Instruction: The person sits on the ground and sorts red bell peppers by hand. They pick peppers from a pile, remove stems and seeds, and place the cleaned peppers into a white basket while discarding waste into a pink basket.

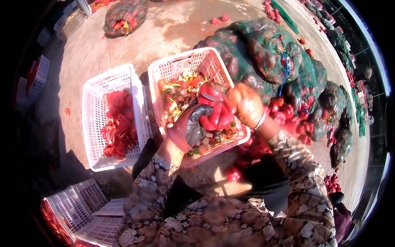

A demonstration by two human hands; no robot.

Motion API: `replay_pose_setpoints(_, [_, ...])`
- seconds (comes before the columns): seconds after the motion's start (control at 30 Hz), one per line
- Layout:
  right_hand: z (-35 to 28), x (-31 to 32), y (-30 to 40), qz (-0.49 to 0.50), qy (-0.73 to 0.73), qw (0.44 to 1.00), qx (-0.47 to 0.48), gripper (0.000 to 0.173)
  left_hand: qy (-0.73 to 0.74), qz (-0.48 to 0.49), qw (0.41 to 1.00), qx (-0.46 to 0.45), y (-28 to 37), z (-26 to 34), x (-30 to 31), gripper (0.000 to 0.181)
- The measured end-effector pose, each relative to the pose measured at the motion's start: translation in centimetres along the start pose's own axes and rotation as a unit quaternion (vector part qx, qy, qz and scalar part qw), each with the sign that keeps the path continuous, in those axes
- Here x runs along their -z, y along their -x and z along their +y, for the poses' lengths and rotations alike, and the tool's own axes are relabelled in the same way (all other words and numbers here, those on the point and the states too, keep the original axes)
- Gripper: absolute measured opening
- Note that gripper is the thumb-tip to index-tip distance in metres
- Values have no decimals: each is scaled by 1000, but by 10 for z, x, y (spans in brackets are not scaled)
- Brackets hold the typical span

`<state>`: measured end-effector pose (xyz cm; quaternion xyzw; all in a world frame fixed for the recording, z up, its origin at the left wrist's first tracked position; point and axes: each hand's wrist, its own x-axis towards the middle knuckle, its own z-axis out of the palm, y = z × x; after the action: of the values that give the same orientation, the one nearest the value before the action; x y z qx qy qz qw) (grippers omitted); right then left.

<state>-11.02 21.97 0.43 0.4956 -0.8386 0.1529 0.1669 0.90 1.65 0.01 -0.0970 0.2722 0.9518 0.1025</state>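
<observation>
My left hand, in a dark-coated work glove, is closed around a red bell pepper. A knife blade lies against the pepper's upper side. My right hand, blurred and in a light glove, is closed at the pepper's right; what its fingers hold is hidden. Both hands are over a pinkish plastic crate of pepper cores, seeds and scraps. To the left, a white plastic crate holds cut red pepper pieces.
Green mesh sacks of peppers are piled at the right, with loose red peppers beside them. Another mesh sack stands at the upper left. More white crates are at the lower left. A person is partly visible at the lower right.
</observation>
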Motion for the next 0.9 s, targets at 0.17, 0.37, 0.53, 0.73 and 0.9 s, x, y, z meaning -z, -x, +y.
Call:
replay_pose_setpoints(0.17, [-6, -24, -14, -22, -14, 999, -37, 37, 17, 53, 998, 29, -2, 4, 7, 22])
replay_pose_setpoints(0.37, [-5, -30, 23, 12, -7, 992, -123, 37, -25, 82, 994, 70, -15, -17, -14, 25])
replay_pose_setpoints(0.53, [-7, -26, 98, 2, 2, 978, -209, 31, -82, -3, 986, 145, -24, -48, -22, 30])
replay_pose_setpoints(0.73, [-7, -48, 115, -52, -42, 965, -252, 30, -45, -12, 967, 249, -26, -72, 8, 34])
replay_pose_setpoints(0.9, [-26, -121, 87, -131, -78, 949, -275, 25, -4, 119, 966, 231, -8, -56, 57, 36])
